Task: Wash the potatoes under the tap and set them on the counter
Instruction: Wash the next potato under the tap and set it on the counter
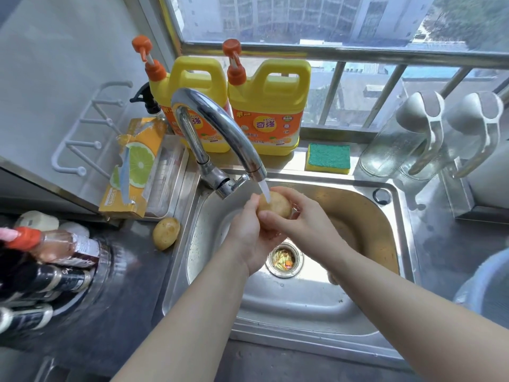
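Head-worn view, steeply down (wide-angle, close) onto the sink

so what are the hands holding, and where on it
One potato: the left hand grips its left side, the right hand its right side.

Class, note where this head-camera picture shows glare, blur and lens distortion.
Head view: daylight glares off the sink floor; the bottles at the left edge look smeared and bent by the wide lens; the window rail bows; the held potato under the tap is sharp.
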The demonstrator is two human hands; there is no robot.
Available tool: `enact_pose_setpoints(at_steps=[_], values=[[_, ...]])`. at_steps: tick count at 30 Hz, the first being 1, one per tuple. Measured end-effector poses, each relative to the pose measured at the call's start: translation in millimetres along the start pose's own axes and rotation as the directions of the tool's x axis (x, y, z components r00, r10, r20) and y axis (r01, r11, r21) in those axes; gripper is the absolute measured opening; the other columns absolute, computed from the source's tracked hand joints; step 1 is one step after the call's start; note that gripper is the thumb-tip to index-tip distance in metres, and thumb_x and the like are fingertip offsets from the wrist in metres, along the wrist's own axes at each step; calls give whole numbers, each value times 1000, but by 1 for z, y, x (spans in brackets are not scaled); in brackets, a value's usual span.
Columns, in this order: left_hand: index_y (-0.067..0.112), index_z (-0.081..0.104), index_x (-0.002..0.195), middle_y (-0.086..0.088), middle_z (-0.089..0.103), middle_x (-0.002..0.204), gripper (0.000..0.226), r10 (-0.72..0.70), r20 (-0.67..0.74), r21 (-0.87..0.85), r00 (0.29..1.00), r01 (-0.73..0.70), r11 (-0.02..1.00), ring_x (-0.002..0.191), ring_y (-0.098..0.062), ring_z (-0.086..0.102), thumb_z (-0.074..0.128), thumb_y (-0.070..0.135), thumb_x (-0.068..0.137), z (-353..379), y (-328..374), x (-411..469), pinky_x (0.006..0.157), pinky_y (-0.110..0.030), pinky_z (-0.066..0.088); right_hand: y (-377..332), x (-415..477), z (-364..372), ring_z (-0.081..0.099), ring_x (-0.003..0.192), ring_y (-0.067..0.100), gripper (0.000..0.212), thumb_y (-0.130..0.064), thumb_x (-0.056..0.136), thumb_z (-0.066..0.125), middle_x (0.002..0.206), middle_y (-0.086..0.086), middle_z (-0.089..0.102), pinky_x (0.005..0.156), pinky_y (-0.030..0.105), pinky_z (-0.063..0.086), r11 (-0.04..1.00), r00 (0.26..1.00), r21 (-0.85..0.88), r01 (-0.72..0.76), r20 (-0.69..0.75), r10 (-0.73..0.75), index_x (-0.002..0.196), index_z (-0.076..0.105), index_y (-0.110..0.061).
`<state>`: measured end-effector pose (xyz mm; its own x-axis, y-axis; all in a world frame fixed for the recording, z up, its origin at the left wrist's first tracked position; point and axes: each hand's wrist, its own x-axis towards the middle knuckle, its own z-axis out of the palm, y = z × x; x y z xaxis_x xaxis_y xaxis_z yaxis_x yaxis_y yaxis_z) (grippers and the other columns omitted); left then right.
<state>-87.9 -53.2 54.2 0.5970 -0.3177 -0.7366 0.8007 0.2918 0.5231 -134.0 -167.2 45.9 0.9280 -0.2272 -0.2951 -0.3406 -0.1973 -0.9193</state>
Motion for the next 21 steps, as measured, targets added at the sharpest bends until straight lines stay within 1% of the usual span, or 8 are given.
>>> enact_pose_setpoints(at_steps=[4, 8, 10, 12, 14, 17, 19, 21], values=[[9, 67, 105, -11, 75, 86, 47, 76, -6, 110, 997, -75, 991, 77, -20, 70, 32, 41, 108, 3, -4, -3, 74, -34, 52, -2, 6, 8, 72, 95, 10, 40, -45, 73, 83, 96, -4, 78, 84, 30, 58, 981, 994, 188, -49, -87, 66, 109, 76, -30], [6, 65, 112, -16, 67, 83, 49, 39, -9, 63, 999, -38, 997, 62, -21, 60, 33, 43, 107, -2, -3, -2, 64, -31, 50, -5, 10, 1, 60, 64, 10, 21, -31, 90, 73, 75, -4, 72, 57, 20, 46, 953, 995, 286, -98, 2, 102, 108, 79, -22], [4, 63, 119, -18, 65, 84, 53, -28, 6, 38, 1000, 28, 999, 60, -21, 56, 33, 45, 106, -8, -2, 0, 62, -30, 51, -1, 11, -5, 52, 56, 14, 25, -32, 94, 68, 66, 2, 65, 58, 24, 44, 940, 989, 310, -146, 76, 129, 114, 77, -20], [3, 62, 120, -18, 64, 83, 57, -90, 19, 26, 996, 90, 996, 59, -20, 54, 32, 49, 105, -11, -2, 0, 56, -28, 52, 7, 11, -9, 55, 55, 14, 30, -28, 98, 62, 65, 8, 63, 68, 31, 46, 916, 975, 348, -198, 162, 150, 124, 71, -16], [3, 63, 115, -17, 66, 85, 61, -150, 22, -24, 988, 151, 988, 55, -18, 56, 29, 52, 105, -14, -2, 0, 52, -24, 51, 10, 10, -13, 59, 58, 13, 32, -18, 103, 54, 63, 3, 64, 72, 28, 47, 892, 961, 381, -243, 223, 166, 132, 65, -11], [3, 68, 109, -14, 69, 89, 70, -221, 18, -78, 975, 221, 972, 57, -14, 59, 26, 59, 103, -19, 0, 3, 53, -24, 53, 9, 5, -16, 62, 63, -3, 40, -11, 99, 60, 87, -6, 69, 53, 9, 43, 963, 959, 199, -181, 253, 128, 138, 59, -20], [7, 70, 110, -10, 71, 93, 73, -247, 14, -38, 969, 248, 968, 65, -15, 61, 24, 63, 101, -20, 0, 3, 63, -28, 55, 5, 5, -12, 66, 77, -10, 52, -12, 92, 71, 106, -7, 69, 64, 8, 49, 991, 961, 105, -82, 271, 51, 140, 56, -26], [14, 71, 110, -6, 70, 97, 70, -252, 8, 47, 968, 251, 967, 77, -17, 66, 24, 65, 100, -20, 1, 0, 75, -35, 53, 3, 9, -8, 69, 93, -2, 52, -18, 88, 76, 113, 0, 72, 79, 12, 51, 994, 971, 92, -54, 236, 31, 136, 60, -29]])
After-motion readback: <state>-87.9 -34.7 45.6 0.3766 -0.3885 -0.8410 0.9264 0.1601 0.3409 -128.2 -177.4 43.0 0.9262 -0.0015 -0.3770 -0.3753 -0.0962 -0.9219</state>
